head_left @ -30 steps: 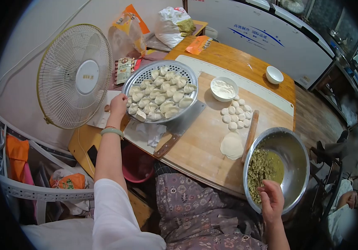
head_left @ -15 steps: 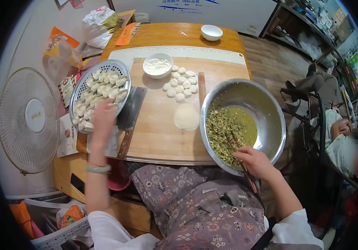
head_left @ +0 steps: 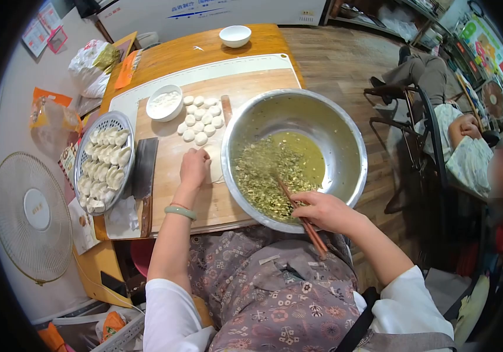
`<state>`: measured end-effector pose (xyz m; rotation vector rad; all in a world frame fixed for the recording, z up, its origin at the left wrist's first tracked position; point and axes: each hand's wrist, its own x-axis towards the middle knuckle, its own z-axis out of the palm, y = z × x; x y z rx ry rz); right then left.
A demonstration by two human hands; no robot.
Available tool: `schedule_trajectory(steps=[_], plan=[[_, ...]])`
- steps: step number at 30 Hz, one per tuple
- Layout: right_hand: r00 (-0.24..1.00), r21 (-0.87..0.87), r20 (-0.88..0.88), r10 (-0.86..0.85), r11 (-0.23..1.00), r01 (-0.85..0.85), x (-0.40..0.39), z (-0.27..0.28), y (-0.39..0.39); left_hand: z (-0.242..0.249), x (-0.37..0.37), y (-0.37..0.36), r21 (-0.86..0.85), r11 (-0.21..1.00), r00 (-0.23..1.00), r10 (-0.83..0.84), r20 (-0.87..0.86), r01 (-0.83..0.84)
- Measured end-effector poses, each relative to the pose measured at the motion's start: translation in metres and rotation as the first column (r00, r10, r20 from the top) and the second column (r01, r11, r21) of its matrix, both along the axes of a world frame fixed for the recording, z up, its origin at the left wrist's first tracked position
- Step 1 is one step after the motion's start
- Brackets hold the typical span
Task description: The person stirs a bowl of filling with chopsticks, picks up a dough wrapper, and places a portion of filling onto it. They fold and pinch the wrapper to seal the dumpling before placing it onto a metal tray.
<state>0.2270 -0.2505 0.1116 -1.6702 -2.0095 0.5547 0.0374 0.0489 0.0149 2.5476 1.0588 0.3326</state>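
My left hand (head_left: 195, 168) is at the left edge of a round dumpling wrapper (head_left: 217, 166) on the wooden board, its fingers closed on that edge; the fingertips are partly hidden. In my right hand (head_left: 325, 210) is a pair of reddish-brown chopsticks (head_left: 312, 230), whose tips are down in the chopped green-and-yellow filling (head_left: 263, 190). That filling lies in a large steel bowl (head_left: 354, 176), with greenish liquid pooled on the far side. Small dough rounds (head_left: 200, 120) sit beyond the wrapper, next to a rolling pin (head_left: 227, 110), partly hidden by the bowl.
Left of the board, a perforated metal tray (head_left: 127, 121) holds rows of folded dumplings (head_left: 104, 170). A cleaver (head_left: 145, 176) lies beside it. A white bowl of flour (head_left: 164, 103) and another white bowl (head_left: 235, 36) stand farther back. A fan (head_left: 36, 208) is at left; a seated person (head_left: 465, 138) is at right.
My left hand has moved from the dumpling tray to the wrapper. My right hand still holds the chopsticks in the filling, which looks stirred. The view has shifted to the right.
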Motion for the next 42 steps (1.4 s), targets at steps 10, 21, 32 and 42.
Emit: schedule_trajectory(steps=[10,21,32,42], plan=[[0.738,-0.057,-0.540,-0.405,0.892,0.448,0.005,0.012,0.004,-0.017,-0.030,-0.035,-0.145,0.962,0.925,0.266,0.273,-0.233],[0.931,0.211,-0.353,-0.095,0.961,0.179,0.011,-0.017,0.054,0.074,-0.065,-0.089,-0.738,0.555,0.353,0.650,0.673,0.384],[0.818,-0.084,-0.512,-0.262,0.963,0.257,0.048,-0.001,0.025,0.080,-0.084,-0.111,-0.370,0.490,-0.156,0.743,0.651,0.789],[0.794,-0.008,-0.597,-0.115,0.991,0.137,0.026,-0.011,0.036,0.068,-0.062,-0.137,-0.626,0.270,0.010,0.914,0.405,0.732]])
